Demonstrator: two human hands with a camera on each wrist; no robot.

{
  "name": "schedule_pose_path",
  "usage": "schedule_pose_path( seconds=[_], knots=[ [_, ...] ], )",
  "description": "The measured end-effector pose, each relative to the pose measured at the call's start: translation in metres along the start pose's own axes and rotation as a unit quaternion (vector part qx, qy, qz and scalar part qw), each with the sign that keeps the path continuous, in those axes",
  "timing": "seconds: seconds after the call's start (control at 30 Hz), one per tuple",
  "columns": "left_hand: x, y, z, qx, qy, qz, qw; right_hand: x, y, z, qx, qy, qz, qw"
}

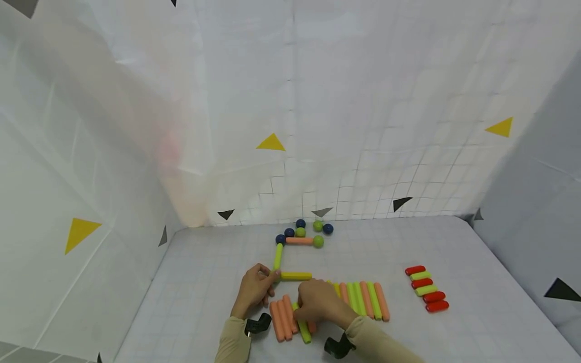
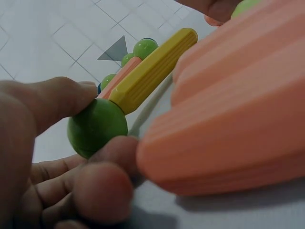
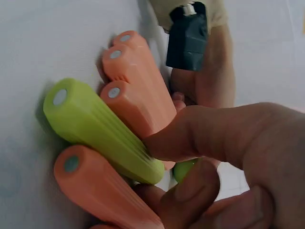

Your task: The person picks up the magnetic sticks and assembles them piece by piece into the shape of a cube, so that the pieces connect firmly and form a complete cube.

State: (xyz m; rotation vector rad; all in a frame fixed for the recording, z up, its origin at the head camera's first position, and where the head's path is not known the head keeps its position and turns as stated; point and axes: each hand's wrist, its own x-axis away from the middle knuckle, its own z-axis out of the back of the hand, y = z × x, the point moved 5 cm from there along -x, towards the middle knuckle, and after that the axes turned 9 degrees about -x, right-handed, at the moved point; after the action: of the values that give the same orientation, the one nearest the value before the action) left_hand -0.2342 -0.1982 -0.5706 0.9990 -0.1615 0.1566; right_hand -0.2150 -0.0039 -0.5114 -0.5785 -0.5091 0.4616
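Thumb and fingers of my left hand (image 1: 255, 286) pinch a green ball (image 2: 96, 126), mostly hidden behind them in the head view. A yellow magnetic stick (image 1: 296, 276) runs rightward from that ball. Another stick, lime (image 1: 278, 256), leads from the fingertips up to a dark blue ball (image 1: 280, 239). My right hand (image 1: 321, 301) pinches the far end of a lime magnetic stick (image 3: 95, 126) between thumb and fingers. That stick lies among orange sticks (image 1: 281, 320), with an orange one (image 3: 102, 186) close beside it. Pale round inserts show in the stick ends.
An orange stick (image 1: 299, 241) joins the blue ball to a green ball (image 1: 318, 241). Several loose blue and green balls (image 1: 300, 232) sit behind, near the back wall. A row of mixed sticks (image 1: 363, 300) lies right of my right hand. Short red and lime pieces (image 1: 426, 290) line the table's right side.
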Motion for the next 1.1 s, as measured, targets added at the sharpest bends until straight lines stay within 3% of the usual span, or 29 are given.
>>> schedule_pose_path(
  seconds=[0.23,0.37,0.57,0.77,0.93,1.1],
  knots=[
    [0.001,0.0,0.001,0.002,0.002,-0.006,1.0,-0.006,-0.005,-0.011,0.082,0.037,-0.007,0.996],
    [0.001,-0.002,0.0,0.003,0.001,0.002,1.0,-0.006,-0.006,-0.013,0.089,0.044,-0.005,0.995],
    [0.001,-0.002,-0.001,0.007,-0.004,0.011,0.9999,-0.004,-0.003,0.01,-0.009,0.055,0.033,0.9979],
    [0.0,-0.001,0.0,0.009,-0.005,-0.007,0.9999,-0.011,0.023,0.06,-0.122,0.105,0.032,0.9864],
    [-0.001,-0.001,0.0,0.005,-0.007,-0.015,0.9998,-0.022,0.063,0.085,-0.201,0.129,-0.016,0.971],
    [0.0,0.0,0.001,0.004,-0.005,-0.009,0.9999,-0.035,0.092,0.09,-0.221,0.135,-0.081,0.9624]
  ],
)
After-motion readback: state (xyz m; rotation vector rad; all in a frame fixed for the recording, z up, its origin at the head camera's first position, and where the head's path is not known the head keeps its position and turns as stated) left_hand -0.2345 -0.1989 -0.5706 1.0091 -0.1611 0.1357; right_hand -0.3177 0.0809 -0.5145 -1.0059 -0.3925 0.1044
